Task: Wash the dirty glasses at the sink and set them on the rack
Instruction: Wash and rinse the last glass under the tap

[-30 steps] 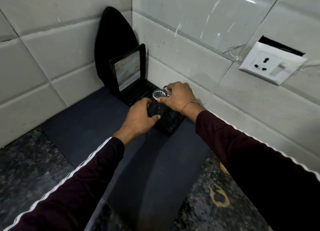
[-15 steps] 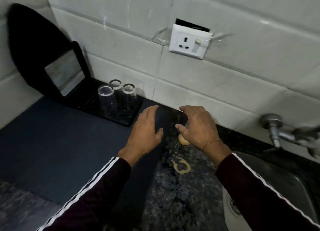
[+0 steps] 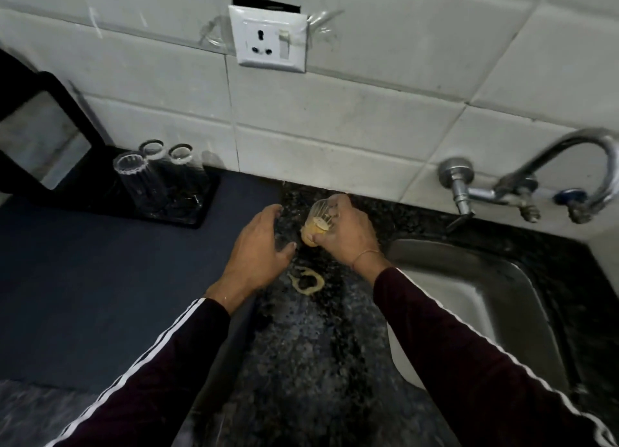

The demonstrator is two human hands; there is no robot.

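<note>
My right hand (image 3: 348, 232) grips a small ribbed glass (image 3: 318, 220) with yellowish residue in its bottom, tilted above the dark granite counter beside the sink (image 3: 469, 299). My left hand (image 3: 261, 245) hovers just left of it, fingers loosely spread and holding nothing. Three clear glasses (image 3: 154, 175) stand upside down on the black rack tray (image 3: 201, 212) at the back left, by the wall.
A yellowish ring stain (image 3: 306, 280) marks the counter below my hands. A dark blue mat (image 3: 100, 279) covers the counter's left part. The curved tap (image 3: 552, 178) reaches over the sink from the tiled wall. A white socket (image 3: 269, 39) sits on the wall above.
My hands left the rack, where a glass now stands with two others, and swung right toward the sink. My right hand has picked up the dirty glass from the counter.
</note>
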